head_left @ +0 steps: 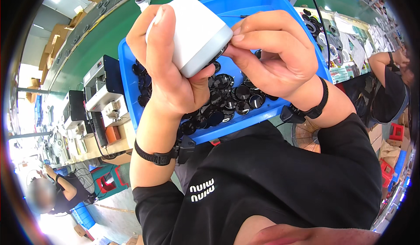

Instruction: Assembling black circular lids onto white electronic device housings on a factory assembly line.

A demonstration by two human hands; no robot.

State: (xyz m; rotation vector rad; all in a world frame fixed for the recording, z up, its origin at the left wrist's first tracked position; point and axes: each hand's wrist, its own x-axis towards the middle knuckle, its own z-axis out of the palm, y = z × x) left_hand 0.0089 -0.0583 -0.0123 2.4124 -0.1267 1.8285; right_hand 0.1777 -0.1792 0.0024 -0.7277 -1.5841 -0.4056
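Observation:
My left hand [168,70] is wrapped round a white rounded plastic housing [192,26] with a light grey band at one end. The housing is held up tilted above a blue bin [127,83]. At the grey end, a dark part shows along the underside. There my right hand [275,48] has thumb and fingers pinched together against the edge. What sits between those fingertips is hidden. Below both hands, many glossy black round caps [243,93] lie loose in the bin.
A thin dark rod [234,16] lies across the bin's far side. Grey-and-black machines [103,83] stand on the bench to the left. Black rings and loose parts [334,43] cover a table at the right. Other people work at the far left and right. A fan [306,135] stands below.

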